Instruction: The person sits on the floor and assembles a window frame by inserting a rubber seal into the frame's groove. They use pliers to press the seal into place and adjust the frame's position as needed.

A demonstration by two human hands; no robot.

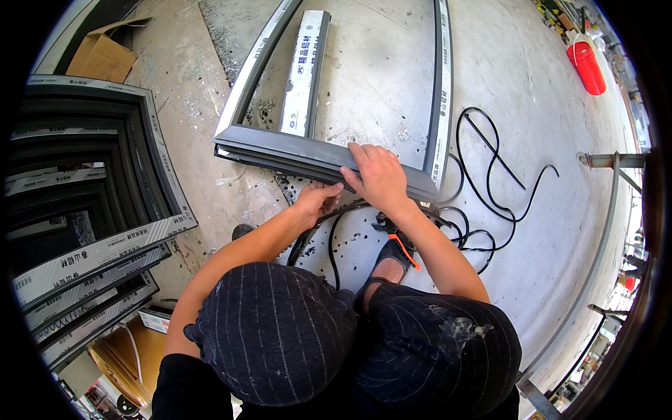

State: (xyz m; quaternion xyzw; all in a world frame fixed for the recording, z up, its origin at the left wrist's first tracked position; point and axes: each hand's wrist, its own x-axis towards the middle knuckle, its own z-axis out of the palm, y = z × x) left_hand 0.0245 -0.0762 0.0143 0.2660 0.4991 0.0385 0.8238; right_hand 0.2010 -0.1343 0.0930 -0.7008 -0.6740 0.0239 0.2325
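A dark grey window frame (pixel 329 150) with white printed protective film on its side bars lies ahead of me, its near bar toward my knees. My right hand (pixel 379 178) lies over that near bar, fingers bent across its top and thumb pointing left. Just to its left, my left hand (pixel 319 204) has thumb and fingers closed at the bar's near edge, next to a thin black rubber strip (pixel 357 204). Whether the strip is between those fingers is hidden. More of the black strip (pixel 498 208) runs in loose loops over the floor at right.
Stacked dark frames (pixel 105 252) stand at left, below an open cardboard box (pixel 103 57). A film-covered bar (pixel 301 77) lies inside the frame's opening. By my shoe is an orange-handled tool (pixel 404 252). A red bucket (pixel 586 68) and a metal rail (pixel 616 161) are at right.
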